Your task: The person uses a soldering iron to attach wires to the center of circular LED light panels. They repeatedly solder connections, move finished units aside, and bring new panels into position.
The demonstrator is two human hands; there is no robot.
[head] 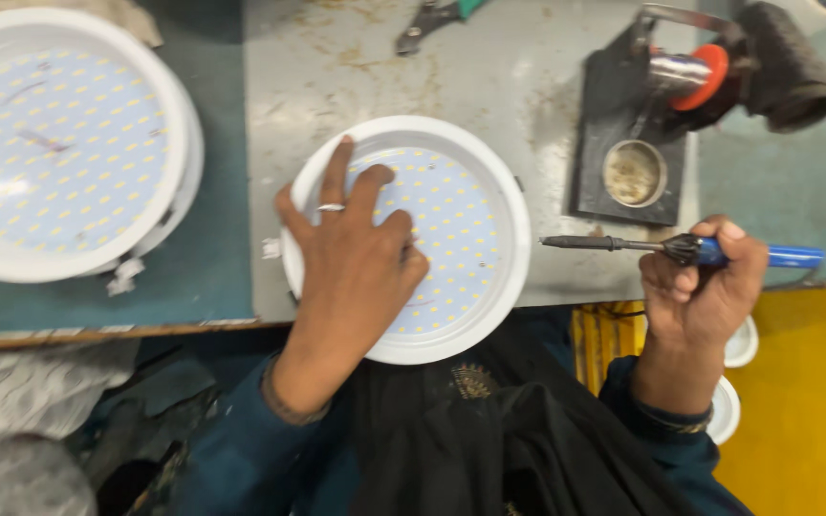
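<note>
The left hand (351, 258) lies flat, fingers spread, on the near-left part of a round white LED panel light (451, 205), pinning it to the bench; a ring shows on one finger. The right hand (705, 287) is closed around the blue handle of a soldering iron (623, 246), held level with its dark tip pointing left, just beside the panel's right rim and not touching it. The panel sits at the near edge of a scuffed grey work plate (365, 57), overhanging it slightly toward the person.

Judged step: the panel is being steadied for soldering — the iron is poised, not yet applied. The next move appears to call for bringing the tip over the rim onto a contact point on the board while the left hand keeps the panel from rotating; which pad is meant cannot be told from this view.

Further out, to the right — a black iron stand (623, 143) carrying a small round tin (634, 173) and a holder with an orange-red collar (700, 72). To the far left, a stack of similar LED panels (59, 143). At the far edge, pliers (427, 21).
</note>
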